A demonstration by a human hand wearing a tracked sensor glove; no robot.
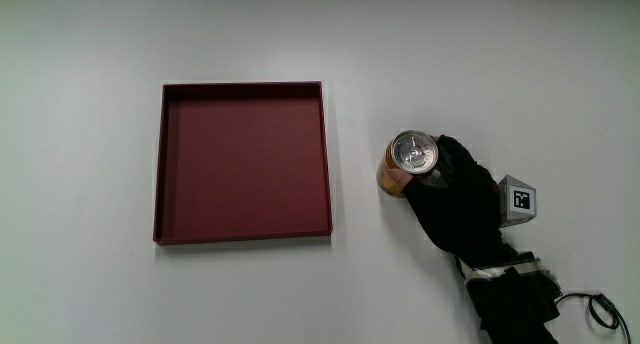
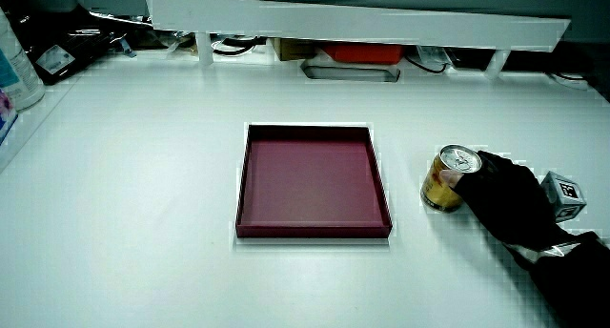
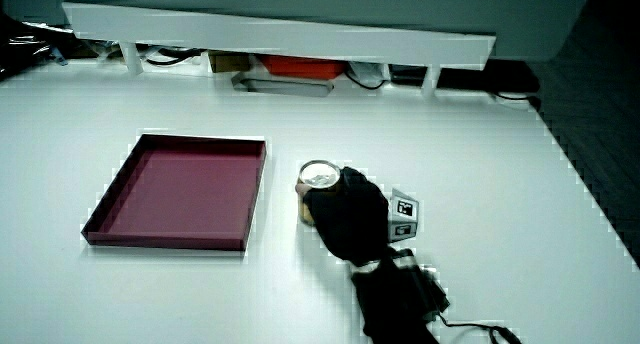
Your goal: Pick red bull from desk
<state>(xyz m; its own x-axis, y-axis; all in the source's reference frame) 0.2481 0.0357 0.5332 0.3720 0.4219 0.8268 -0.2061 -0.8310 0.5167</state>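
A small gold-coloured can with a silver lid (image 1: 408,157) stands upright on the white table beside the dark red tray (image 1: 165,164). The black gloved hand (image 1: 452,196) is wrapped around the can's side, fingers curled on it. The patterned cube (image 1: 518,200) sits on the hand's back. Both side views show the can (image 2: 448,177) (image 3: 315,189) on the table, held by the hand (image 2: 505,199) (image 3: 348,219), with part of the can hidden by the glove.
The shallow square red tray (image 2: 246,190) (image 3: 110,204) holds nothing. A low white partition (image 2: 353,21) (image 3: 270,34) runs along the table's edge farthest from the person, with cables and boxes under it. A cable (image 1: 590,306) trails from the forearm.
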